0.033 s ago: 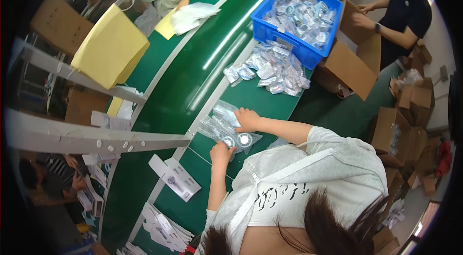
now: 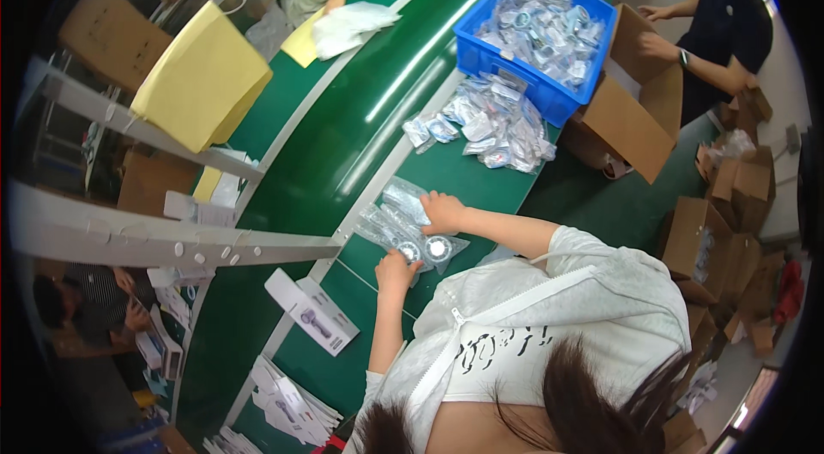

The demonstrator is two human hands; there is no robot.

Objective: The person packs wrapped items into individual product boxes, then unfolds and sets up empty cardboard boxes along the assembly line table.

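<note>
Two clear plastic bags lie side by side on the green tabletop, each with a round white-and-silver head showing at its near end. My left hand (image 2: 396, 272) closes its fingers at the near end of the left bagged device (image 2: 407, 250), beside its round head. Bent over the upper side of the right bagged device (image 2: 439, 248) is my right hand (image 2: 444, 214), gripping the plastic. Another clear bag (image 2: 402, 195) lies against its fingertips. The lower parts of the devices are blurred by the plastic.
A white printed carton (image 2: 313, 315) lies left of my hands, above stacked flat cartons (image 2: 287, 407). Ahead stand a pile of bagged parts (image 2: 493, 124) and a full blue crate (image 2: 463, 46). A person handles a cardboard box (image 2: 631, 132). A metal post (image 2: 283, 250) crosses the green conveyor (image 2: 343, 119).
The whole view has shifted slightly. My hands keep nearly the same hold on the bags. At the cardboard box, the other person's hands and arms have moved a little.
</note>
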